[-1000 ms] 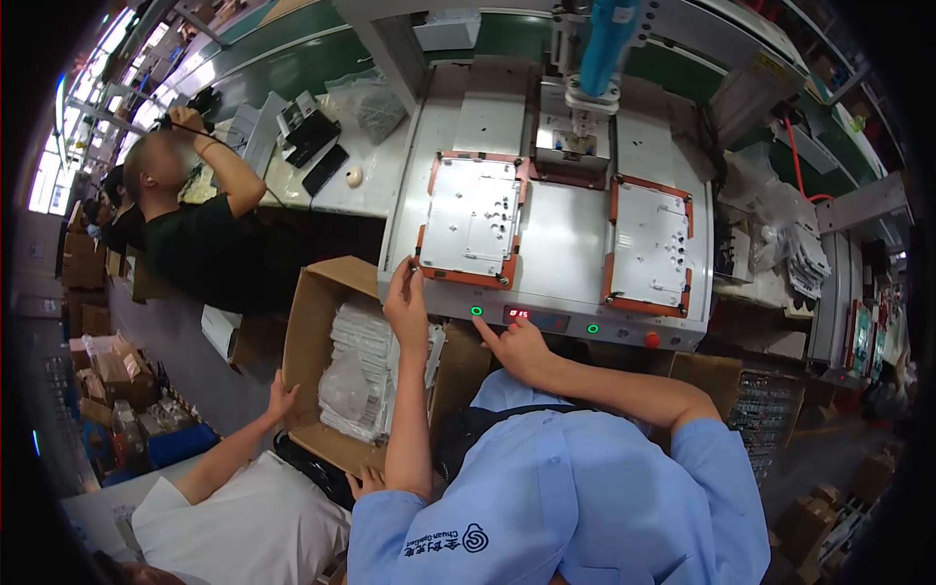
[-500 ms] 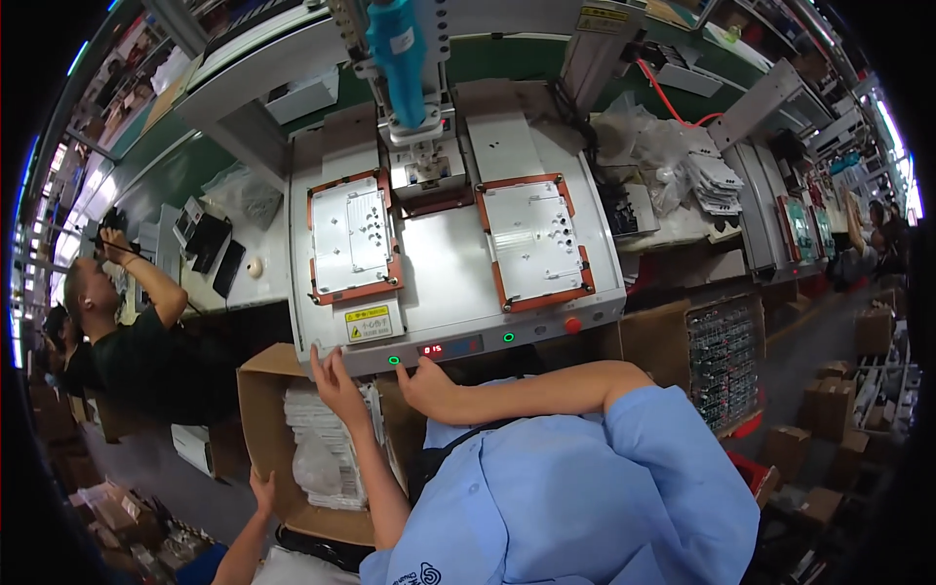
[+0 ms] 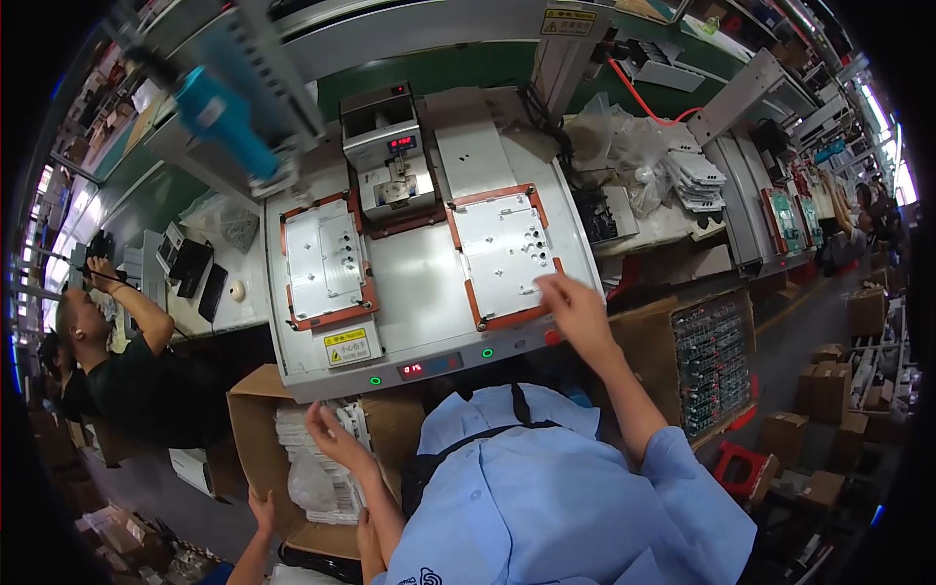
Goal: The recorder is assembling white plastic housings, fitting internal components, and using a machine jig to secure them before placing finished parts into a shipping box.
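My right hand [image 3: 579, 310] is over the lower right corner of a white panel [image 3: 497, 249] in an orange-red fixture frame [image 3: 512, 317]. Its fingers stretch left, slightly blurred and apart, with nothing visible in them; contact with the panel cannot be told. My left hand [image 3: 336, 439] hovers above a cardboard box [image 3: 255, 419] in front of the machine, fingers loosely apart and empty. A second white panel [image 3: 320, 261] lies in the left fixture. Above that fixture's far end hangs a teal screwdriver unit [image 3: 226, 122], smeared by motion.
A screw feeder [image 3: 385, 161] stands between the fixtures. Stacked white parts [image 3: 341, 487] fill the box, and another person's hand [image 3: 261, 509] is at its side. Circuit boards stand in a carton [image 3: 717, 370] at right. A red stool [image 3: 739, 470] is below it.
My right hand has left the front control panel and moved right to the right fixture. My left hand has drawn back toward the box. The screwdriver unit has swung left, uncovering the feeder.
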The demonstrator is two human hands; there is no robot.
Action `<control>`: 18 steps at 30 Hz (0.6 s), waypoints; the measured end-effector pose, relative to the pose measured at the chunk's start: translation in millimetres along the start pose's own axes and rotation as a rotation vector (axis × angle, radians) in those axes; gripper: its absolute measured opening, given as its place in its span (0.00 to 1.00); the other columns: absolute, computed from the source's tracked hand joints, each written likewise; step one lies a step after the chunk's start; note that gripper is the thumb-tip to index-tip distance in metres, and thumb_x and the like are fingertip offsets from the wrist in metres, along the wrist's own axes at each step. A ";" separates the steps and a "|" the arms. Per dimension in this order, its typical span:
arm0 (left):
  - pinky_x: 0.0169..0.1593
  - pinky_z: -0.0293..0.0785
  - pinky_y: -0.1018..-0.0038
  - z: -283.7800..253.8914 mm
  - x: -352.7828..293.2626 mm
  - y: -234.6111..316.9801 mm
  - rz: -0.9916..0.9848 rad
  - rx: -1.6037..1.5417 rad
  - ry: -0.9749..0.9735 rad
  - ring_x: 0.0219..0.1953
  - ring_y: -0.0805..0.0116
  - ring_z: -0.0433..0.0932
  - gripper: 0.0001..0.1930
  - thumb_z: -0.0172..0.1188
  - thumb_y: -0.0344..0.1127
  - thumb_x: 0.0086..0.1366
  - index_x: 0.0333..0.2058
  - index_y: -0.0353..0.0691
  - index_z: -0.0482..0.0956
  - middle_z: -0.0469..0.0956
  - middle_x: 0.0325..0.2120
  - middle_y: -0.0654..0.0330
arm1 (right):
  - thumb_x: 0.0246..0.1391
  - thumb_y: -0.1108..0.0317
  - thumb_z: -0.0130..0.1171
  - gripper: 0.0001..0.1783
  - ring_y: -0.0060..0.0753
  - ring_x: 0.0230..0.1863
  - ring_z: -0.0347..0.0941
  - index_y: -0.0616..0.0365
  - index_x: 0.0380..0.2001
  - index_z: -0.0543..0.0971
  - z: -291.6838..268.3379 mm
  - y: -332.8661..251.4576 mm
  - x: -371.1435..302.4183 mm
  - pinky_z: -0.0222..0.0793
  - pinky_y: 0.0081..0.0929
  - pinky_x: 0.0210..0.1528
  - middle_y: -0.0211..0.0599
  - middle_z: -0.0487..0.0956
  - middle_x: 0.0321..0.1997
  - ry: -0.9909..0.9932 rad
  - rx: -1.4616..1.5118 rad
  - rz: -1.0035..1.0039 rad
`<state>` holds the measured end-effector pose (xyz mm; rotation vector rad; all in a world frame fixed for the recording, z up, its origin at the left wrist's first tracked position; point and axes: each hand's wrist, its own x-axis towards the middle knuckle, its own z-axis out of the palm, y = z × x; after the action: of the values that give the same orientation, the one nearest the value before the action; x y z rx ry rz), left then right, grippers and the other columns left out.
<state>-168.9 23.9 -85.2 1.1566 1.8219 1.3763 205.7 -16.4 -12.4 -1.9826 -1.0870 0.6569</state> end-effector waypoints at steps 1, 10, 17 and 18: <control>0.48 0.68 0.74 11.4 -7.7 12.3 0.003 0.000 -0.004 0.41 0.70 0.72 0.11 0.51 0.34 0.68 0.45 0.35 0.74 0.75 0.37 0.59 | 0.58 0.65 0.54 0.12 0.36 0.27 0.75 0.60 0.39 0.79 -1.7 16.9 9.0 0.69 0.25 0.33 0.41 0.80 0.29 0.150 -0.029 -0.104; 0.56 0.61 0.66 138.2 -49.3 86.8 0.398 0.206 -0.832 0.51 0.54 0.67 0.16 0.51 0.36 0.67 0.50 0.34 0.73 0.72 0.46 0.50 | 0.55 0.59 0.56 0.22 0.56 0.51 0.66 0.66 0.47 0.73 36.2 62.1 47.4 0.60 0.42 0.55 0.55 0.73 0.50 0.284 -0.344 -0.161; 0.54 0.62 0.64 213.5 -45.6 76.8 0.374 0.228 -0.849 0.47 0.53 0.66 0.21 0.53 0.39 0.65 0.52 0.32 0.69 0.69 0.44 0.48 | 0.56 0.60 0.55 0.23 0.55 0.49 0.68 0.66 0.48 0.71 41.4 53.0 39.5 0.62 0.41 0.53 0.53 0.74 0.49 0.308 -0.306 -0.145; 0.53 0.62 0.64 213.1 -45.9 73.9 0.343 0.211 -0.854 0.47 0.53 0.66 0.21 0.54 0.39 0.65 0.52 0.31 0.68 0.68 0.44 0.48 | 0.56 0.60 0.55 0.23 0.55 0.49 0.68 0.66 0.48 0.71 37.1 51.6 41.5 0.62 0.41 0.53 0.53 0.74 0.49 0.311 -0.300 -0.145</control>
<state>52.4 87.0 -82.3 1.8644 1.1852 0.6529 223.6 15.7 -78.8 -2.1416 -1.1717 0.1037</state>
